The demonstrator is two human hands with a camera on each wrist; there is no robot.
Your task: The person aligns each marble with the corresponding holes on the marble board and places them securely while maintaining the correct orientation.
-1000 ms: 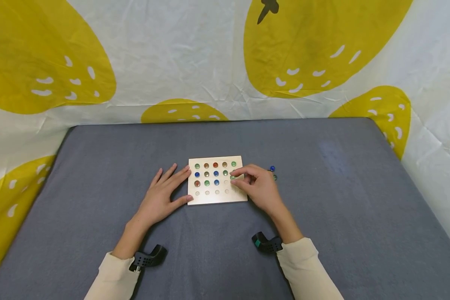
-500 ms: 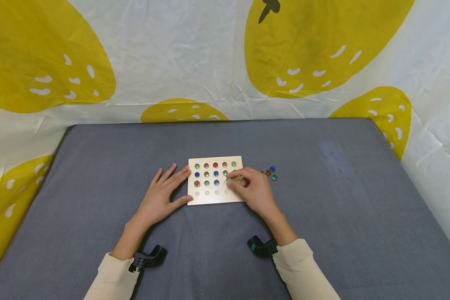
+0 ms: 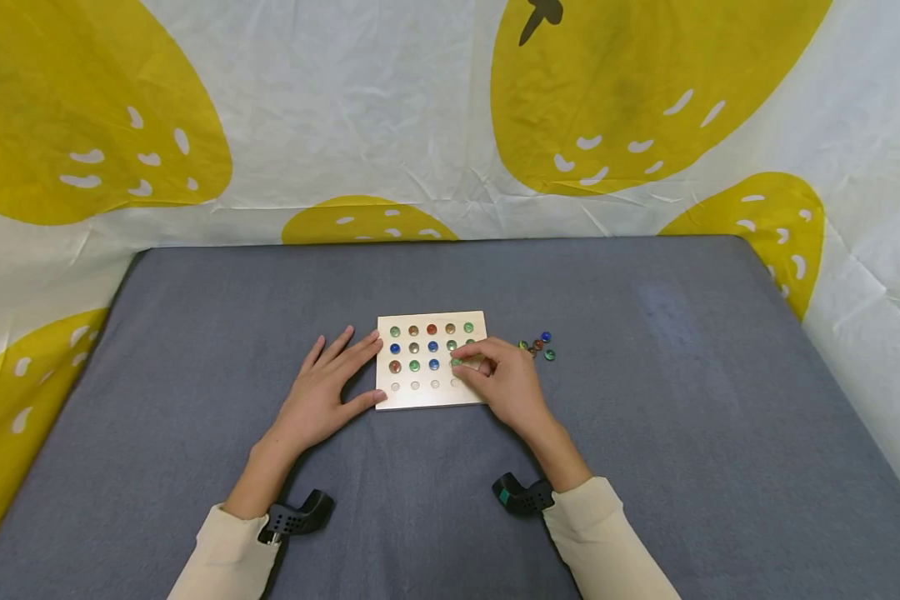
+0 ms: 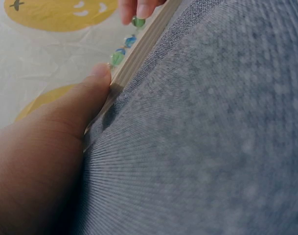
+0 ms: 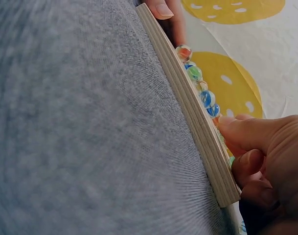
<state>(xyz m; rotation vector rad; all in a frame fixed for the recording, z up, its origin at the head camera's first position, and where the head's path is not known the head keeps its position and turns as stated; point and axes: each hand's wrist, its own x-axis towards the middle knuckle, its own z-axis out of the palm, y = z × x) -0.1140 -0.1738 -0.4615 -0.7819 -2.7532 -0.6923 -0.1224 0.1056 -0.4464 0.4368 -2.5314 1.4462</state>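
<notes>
A person's right hand (image 3: 512, 379) pinches a green marble (image 3: 456, 362) between thumb and finger, above the third row of a wooden board (image 3: 420, 399) lying flat on a grey cloth (image 3: 682, 433). The left hand (image 3: 315, 408), fingers extended and spread, touches the board's left edge. A loose pinch could let the marble roll away; a low knuckle might knock the neighbouring blue marble (image 3: 433, 364). Loose marbles (image 3: 537, 345) near the right edge could scatter if brushed.
</notes>
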